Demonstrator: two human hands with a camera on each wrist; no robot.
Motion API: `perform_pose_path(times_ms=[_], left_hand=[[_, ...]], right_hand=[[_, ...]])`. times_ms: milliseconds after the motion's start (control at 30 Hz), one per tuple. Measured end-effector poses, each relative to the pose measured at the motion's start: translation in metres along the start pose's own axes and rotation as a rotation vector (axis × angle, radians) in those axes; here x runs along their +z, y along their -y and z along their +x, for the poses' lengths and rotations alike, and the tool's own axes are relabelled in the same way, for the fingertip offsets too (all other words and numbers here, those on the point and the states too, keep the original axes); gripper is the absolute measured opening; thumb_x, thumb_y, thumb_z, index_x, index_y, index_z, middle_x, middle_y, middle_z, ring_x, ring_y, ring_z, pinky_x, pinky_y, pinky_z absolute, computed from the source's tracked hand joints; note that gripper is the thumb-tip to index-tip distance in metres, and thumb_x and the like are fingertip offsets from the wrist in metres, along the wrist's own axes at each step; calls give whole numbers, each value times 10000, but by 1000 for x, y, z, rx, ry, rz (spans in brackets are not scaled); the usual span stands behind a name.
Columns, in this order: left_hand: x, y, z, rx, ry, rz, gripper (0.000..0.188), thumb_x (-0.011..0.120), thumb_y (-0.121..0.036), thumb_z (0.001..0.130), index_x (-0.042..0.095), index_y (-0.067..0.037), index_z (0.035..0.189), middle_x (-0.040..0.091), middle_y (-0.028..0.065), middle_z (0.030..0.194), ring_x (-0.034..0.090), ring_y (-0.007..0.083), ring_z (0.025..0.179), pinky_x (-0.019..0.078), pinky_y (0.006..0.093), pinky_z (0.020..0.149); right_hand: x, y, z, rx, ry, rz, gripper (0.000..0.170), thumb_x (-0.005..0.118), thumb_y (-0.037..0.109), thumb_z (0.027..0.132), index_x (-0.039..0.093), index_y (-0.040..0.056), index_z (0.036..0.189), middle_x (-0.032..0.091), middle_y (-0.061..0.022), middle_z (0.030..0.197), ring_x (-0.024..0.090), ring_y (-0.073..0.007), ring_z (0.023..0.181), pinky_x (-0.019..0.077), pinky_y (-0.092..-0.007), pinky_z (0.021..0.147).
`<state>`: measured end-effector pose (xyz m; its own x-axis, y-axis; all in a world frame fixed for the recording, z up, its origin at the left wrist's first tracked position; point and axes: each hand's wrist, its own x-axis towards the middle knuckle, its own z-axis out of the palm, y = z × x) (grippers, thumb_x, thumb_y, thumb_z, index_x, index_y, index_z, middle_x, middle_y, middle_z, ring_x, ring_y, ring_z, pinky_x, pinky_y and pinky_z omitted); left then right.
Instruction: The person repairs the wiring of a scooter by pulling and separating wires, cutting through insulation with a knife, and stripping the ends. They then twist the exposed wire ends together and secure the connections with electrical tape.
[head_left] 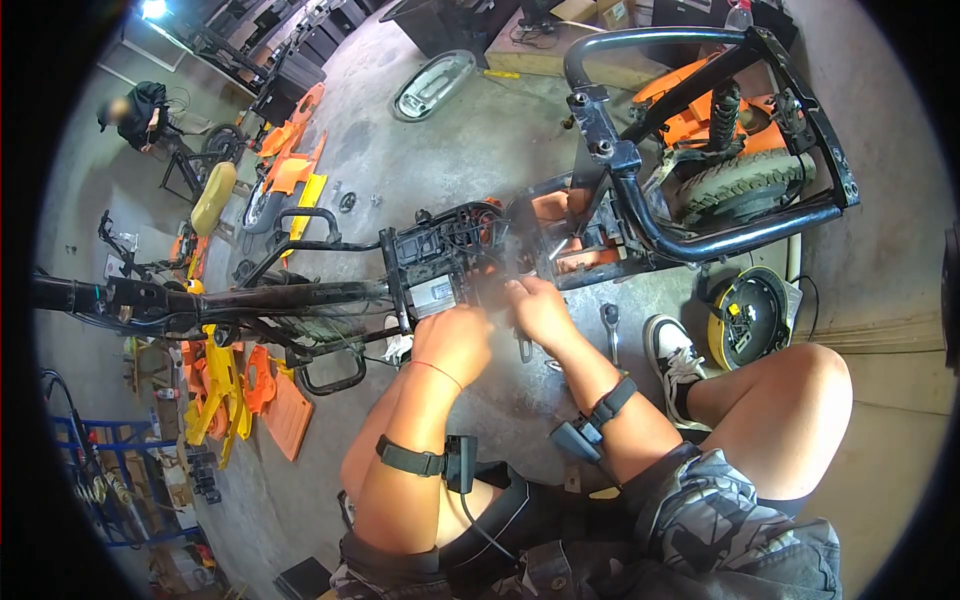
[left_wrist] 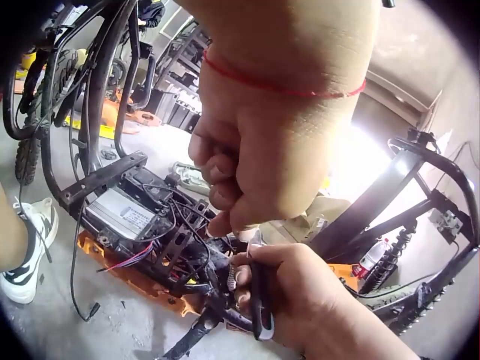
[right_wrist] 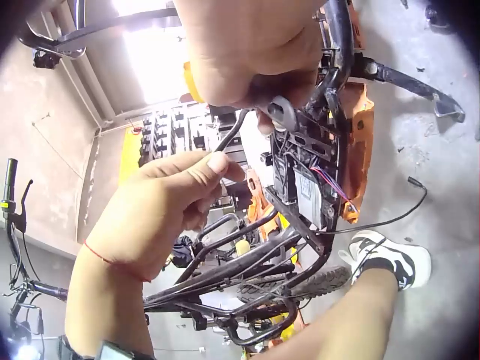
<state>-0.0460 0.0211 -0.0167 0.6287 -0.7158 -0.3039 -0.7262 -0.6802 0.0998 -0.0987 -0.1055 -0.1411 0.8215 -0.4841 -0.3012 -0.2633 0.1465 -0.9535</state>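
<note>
A black tubular scooter frame (head_left: pixel 340 292) lies across the floor before me, wiring and a silver box (head_left: pixel 434 294) in its middle. Over this section, my left hand (head_left: pixel 455 345) pinches a black cable (right_wrist: pixel 234 131) between thumb and finger, as the right wrist view shows. My right hand (head_left: pixel 545 315) is close beside it, its fingers curled round a pliers-like tool (left_wrist: pixel 261 296) with a black and grey handle. The tool's grey end (right_wrist: pixel 283 112) shows in the right wrist view; its tips are hidden. Thin coloured wires (left_wrist: pixel 129 259) hang by the silver box.
A ratchet wrench (head_left: pixel 611 325) lies on the floor near my shoe (head_left: pixel 676 360). Beyond it is a yellow-rimmed bowl (head_left: pixel 716 330) holding small parts. Orange panels (head_left: pixel 285 420) and yellow parts (head_left: pixel 220 380) lie to the left. Another person (head_left: pixel 140 115) is at the far left.
</note>
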Motion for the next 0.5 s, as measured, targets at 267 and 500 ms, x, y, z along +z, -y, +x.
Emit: perform_pose_path(times_ms=[267, 500], left_hand=[[0, 2, -2, 13, 7, 13, 184, 613, -222, 905, 674, -50, 886, 683, 159, 923, 660, 387, 876, 514, 504, 762], [1, 4, -3, 16, -1, -2, 183, 615, -216, 905, 669, -44, 877, 679, 163, 917, 657, 390, 875, 511, 501, 764]], right_hand=[[-24, 14, 6, 67, 174, 3, 363, 494, 257, 975, 643, -4, 772, 622, -104, 599, 601, -218, 536, 466, -373, 573], [-17, 10, 7, 35, 141, 8, 363, 497, 259, 973, 643, -17, 788, 627, -110, 605, 611, -222, 560, 471, -383, 568]])
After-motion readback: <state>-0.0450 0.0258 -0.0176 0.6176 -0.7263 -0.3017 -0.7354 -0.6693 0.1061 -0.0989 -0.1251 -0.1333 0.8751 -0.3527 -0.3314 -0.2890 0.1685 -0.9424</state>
